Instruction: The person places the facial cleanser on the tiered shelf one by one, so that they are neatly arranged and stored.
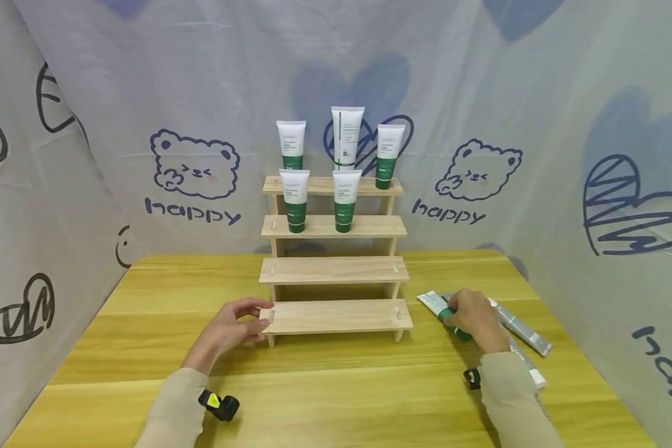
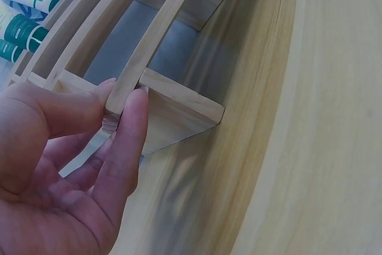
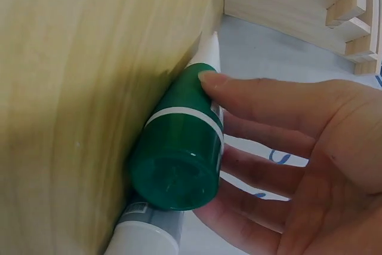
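Note:
My left hand (image 1: 232, 326) pinches the left end of the lowest step of a wooden tiered stand (image 1: 336, 316). In the left wrist view, the thumb and fingers (image 2: 130, 123) grip the board's corner. On the table right of the stand lies a white and green squeeze tube (image 1: 435, 303). My right hand (image 1: 476, 317) holds it, with the thumb on one side and the fingers on the other. The right wrist view shows the tube's green cap (image 3: 176, 174) toward the camera.
Silver-grey tubes (image 1: 523, 330) lie beside and under the right hand and forearm. Three tubes, including a taller white one (image 1: 347, 137), stand on the top step. Two white and green tubes (image 1: 295, 202) stand one step lower. A printed cloth (image 1: 201, 74) surrounds the yellow wooden table (image 1: 336, 398).

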`<state>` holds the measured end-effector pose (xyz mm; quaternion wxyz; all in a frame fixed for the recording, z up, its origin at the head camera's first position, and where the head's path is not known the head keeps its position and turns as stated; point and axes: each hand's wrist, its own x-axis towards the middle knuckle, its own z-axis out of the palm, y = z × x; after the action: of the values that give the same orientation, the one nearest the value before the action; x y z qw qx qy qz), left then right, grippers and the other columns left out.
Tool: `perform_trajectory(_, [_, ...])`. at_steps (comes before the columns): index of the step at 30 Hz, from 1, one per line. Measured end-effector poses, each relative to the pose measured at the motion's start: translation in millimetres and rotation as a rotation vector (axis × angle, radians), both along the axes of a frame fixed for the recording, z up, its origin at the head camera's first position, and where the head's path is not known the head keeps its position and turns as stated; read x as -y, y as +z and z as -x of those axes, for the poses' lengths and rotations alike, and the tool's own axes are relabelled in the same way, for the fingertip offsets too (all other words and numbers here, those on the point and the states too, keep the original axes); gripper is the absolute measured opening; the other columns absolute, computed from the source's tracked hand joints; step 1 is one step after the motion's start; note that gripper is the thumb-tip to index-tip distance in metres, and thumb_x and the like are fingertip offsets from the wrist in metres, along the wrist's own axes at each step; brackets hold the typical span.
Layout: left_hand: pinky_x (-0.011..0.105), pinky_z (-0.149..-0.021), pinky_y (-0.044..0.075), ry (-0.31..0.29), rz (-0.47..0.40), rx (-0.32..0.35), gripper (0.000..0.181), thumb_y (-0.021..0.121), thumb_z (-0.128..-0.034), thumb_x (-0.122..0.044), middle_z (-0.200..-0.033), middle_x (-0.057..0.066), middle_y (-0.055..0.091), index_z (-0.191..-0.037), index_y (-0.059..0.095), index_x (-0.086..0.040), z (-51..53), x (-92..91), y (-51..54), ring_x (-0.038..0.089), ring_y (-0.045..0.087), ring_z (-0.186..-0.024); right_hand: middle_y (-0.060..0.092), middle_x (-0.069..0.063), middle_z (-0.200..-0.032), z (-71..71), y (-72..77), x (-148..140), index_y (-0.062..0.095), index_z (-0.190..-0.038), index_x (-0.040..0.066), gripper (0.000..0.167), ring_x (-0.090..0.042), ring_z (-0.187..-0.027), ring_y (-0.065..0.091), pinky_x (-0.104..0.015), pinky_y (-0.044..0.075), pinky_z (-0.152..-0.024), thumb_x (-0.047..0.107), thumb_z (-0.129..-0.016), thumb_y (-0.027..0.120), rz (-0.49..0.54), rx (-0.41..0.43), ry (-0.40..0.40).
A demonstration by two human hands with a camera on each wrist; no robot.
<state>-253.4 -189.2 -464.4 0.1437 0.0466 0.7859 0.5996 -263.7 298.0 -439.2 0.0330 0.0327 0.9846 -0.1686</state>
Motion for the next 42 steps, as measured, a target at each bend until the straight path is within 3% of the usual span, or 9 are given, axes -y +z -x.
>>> perform_trajectory(4, [0.031, -0.083, 0.066, 0.0, 0.001, -0.003, 0.043, 0.068, -0.0992, -0.009, -0.123, 0.017, 0.053, -0.141, 0.059, -0.003, 0.8, -0.4, 0.7, 0.018, 0.065, -0.091, 0.064, -0.007, -0.08, 0.0, 0.7, 2, 0.072, -0.08, 0.01, 0.017, -0.023, -0.071, 0.053, -0.04, 0.045, -0.066, 0.019, -0.082, 0.086, 0.012, 0.037, 0.009])
perform_trajectory(12, [0.031, -0.083, 0.066, -0.002, -0.002, -0.004, 0.043, 0.068, -0.0991, -0.008, -0.121, 0.017, 0.053, -0.141, 0.059, -0.002, 1.2, -0.1, 1.7, 0.018, 0.065, -0.09, 0.051, -0.002, -0.069, 3.1, -2.5, 5, 0.065, -0.071, 0.011, 0.031, -0.021, -0.069, 0.048, -0.037, 0.039, -0.067, 0.026, -0.078, 0.091, -0.02, 0.027, 0.016])
perform_trajectory(16, [0.031, -0.083, 0.066, -0.004, 0.0, -0.006, 0.043, 0.068, -0.0991, -0.008, -0.121, 0.017, 0.053, -0.141, 0.059, -0.002, 1.6, 0.1, 2.2, 0.018, 0.066, -0.09, 0.05, -0.002, -0.067, 3.5, -5.4, 6, 0.063, -0.069, 0.011, 0.032, -0.021, -0.067, 0.048, -0.04, 0.041, -0.067, 0.025, -0.078, 0.091, -0.033, -0.009, 0.006])
perform_trajectory(22, [0.031, -0.083, 0.066, -0.008, -0.006, -0.007, 0.044, 0.068, -0.0989, -0.008, -0.122, 0.018, 0.054, -0.141, 0.059, -0.002, 1.3, 0.0, 3.4, 0.018, 0.066, -0.091, 0.061, -0.006, -0.07, 3.7, -7.1, 7, 0.067, -0.071, 0.01, 0.025, -0.024, -0.067, 0.054, -0.054, 0.05, -0.07, 0.02, -0.081, 0.088, -0.038, -0.043, 0.003])
perform_trajectory(26, [0.03, -0.083, 0.066, -0.007, -0.004, 0.001, 0.044, 0.068, -0.0989, -0.008, -0.122, 0.017, 0.054, -0.141, 0.059, -0.002, 0.0, -0.1, 3.8, 0.018, 0.066, -0.09, 0.071, -0.013, -0.082, 4.1, -7.0, 2, 0.075, -0.086, 0.005, 0.015, -0.024, -0.068, 0.06, -0.05, 0.053, -0.066, 0.016, -0.084, 0.084, -0.01, -0.051, 0.037])
perform_trajectory(31, [0.029, -0.082, 0.066, -0.003, -0.007, 0.009, 0.043, 0.068, -0.0991, -0.008, -0.122, 0.017, 0.053, -0.141, 0.059, -0.002, -1.1, -0.3, 4.5, 0.019, 0.065, -0.091, 0.075, -0.023, -0.102, 4.2, -4.0, -5, 0.072, -0.115, -0.006, 0.035, -0.025, -0.074, 0.068, -0.037, 0.057, -0.06, 0.013, -0.086, 0.079, 0.09, -0.038, 0.07])
perform_trajectory(42, [0.029, -0.082, 0.066, -0.002, -0.01, 0.011, 0.043, 0.069, -0.0987, -0.008, -0.121, 0.017, 0.053, -0.14, 0.059, -0.002, 0.2, -0.7, 4.5, 0.018, 0.065, -0.09, 0.067, -0.031, -0.121, -2.4, 20.2, -8, 0.061, -0.132, -0.011, 0.043, -0.033, -0.097, 0.068, -0.036, 0.06, -0.072, 0.01, -0.095, 0.068, 0.3, 0.036, 0.058])
